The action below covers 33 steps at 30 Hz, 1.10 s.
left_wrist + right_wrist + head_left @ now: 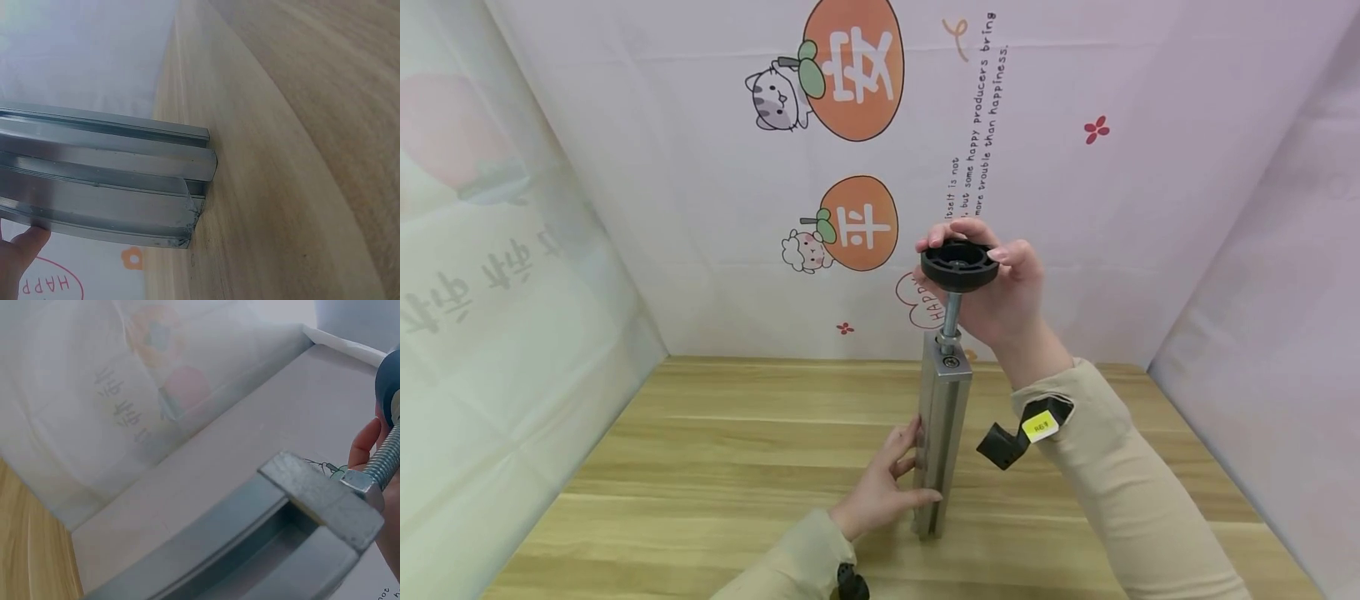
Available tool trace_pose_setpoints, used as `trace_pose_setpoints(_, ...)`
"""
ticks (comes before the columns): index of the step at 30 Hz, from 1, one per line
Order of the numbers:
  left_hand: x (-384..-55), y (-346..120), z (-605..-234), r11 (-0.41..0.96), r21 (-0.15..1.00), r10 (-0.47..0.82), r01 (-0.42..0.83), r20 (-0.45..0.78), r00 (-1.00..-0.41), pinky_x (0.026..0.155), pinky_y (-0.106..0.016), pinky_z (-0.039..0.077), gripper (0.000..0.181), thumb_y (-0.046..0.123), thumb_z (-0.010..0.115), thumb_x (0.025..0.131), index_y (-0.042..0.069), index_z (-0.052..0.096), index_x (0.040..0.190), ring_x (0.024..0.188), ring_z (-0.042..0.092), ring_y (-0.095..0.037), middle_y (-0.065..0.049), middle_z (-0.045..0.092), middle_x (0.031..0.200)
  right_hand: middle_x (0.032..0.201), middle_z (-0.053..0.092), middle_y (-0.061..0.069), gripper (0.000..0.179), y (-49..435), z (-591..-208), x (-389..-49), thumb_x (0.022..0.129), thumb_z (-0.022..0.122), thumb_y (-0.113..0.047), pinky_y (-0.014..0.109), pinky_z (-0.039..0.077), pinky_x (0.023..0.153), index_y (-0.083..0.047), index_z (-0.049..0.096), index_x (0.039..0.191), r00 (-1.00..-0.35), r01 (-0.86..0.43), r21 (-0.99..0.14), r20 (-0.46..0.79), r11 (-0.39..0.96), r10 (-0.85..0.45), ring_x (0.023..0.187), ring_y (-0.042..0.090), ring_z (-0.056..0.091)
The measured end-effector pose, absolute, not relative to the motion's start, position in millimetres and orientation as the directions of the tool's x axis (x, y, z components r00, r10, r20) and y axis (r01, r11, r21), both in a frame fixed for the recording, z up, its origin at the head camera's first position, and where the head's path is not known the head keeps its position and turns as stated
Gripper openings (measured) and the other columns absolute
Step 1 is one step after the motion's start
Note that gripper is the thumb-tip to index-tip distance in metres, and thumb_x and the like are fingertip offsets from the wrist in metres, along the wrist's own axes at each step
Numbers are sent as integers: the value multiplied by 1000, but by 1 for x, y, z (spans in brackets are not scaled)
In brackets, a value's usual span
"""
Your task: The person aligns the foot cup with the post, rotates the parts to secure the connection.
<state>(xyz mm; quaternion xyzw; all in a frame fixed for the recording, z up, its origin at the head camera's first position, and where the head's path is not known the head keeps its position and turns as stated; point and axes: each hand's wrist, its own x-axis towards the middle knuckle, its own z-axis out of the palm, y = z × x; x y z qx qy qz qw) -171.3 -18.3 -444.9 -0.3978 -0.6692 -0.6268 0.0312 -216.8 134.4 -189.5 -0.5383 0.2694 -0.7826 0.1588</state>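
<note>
An aluminium profile (pixel 942 442) stands upright on the wooden table, its grooved lower end (pixel 100 156) meeting the tabletop in the left wrist view. My left hand (pixel 880 500) grips it low down, thumb across the front and fingers on the far left side. A levelling foot with a black round base (pixel 958 279) rises from the top end, base upward. Its threaded rod (pixel 384 459) passes through a nut (pixel 364 484) that sits at the end plate (pixel 319 500). My right hand (pixel 1003 300) holds the black base by its rim, fingers behind and thumb on the right.
Printed white cloth (pixel 1037 167) hangs behind the table, with further cloth walls to the left and right. A wooden tabletop (pixel 737 450) spreads around the profile. Black camera mounts (pixel 1003 446) are strapped to my sleeved wrists.
</note>
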Motion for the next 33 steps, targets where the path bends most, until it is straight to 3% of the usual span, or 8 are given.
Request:
trace_pose_setpoints(15, -169, -19, -446, -116, 791, 479, 601, 574, -664, 99, -33, 46, 100, -5, 72, 77, 20, 11, 152, 120, 37, -4, -24, 37, 126, 105, 59, 8, 37, 134, -194, -215, 81, 44, -17, 32, 45, 89, -11, 69, 108, -382, -119, -588, 771, -800, -510, 108, 20, 48)
trace_pose_setpoints(24, -167, -19, -445, -122, 805, 469, 581, 562, -681, 100, -32, 45, 101, -6, 73, 76, 17, 11, 152, 121, 36, -4, -25, 37, 127, 104, 57, 2, 29, 133, -196, -214, 80, 50, -22, 29, 40, 85, -18, 71, 100, -482, -305, -625, 752, -719, -449, 105, 17, 48)
trace_pose_setpoints(33, -171, -18, -447, -127, 800, 481, 586, 567, -669, 101, -34, 45, 100, -6, 72, 77, 17, 11, 152, 121, 37, -5, -24, 36, 126, 102, 60, 1, 29, 131, -196, -208, 82, 49, -23, 30, 39, 87, -18, 70, 100, -505, -465, -579, 795, -670, -337, 104, 17, 51)
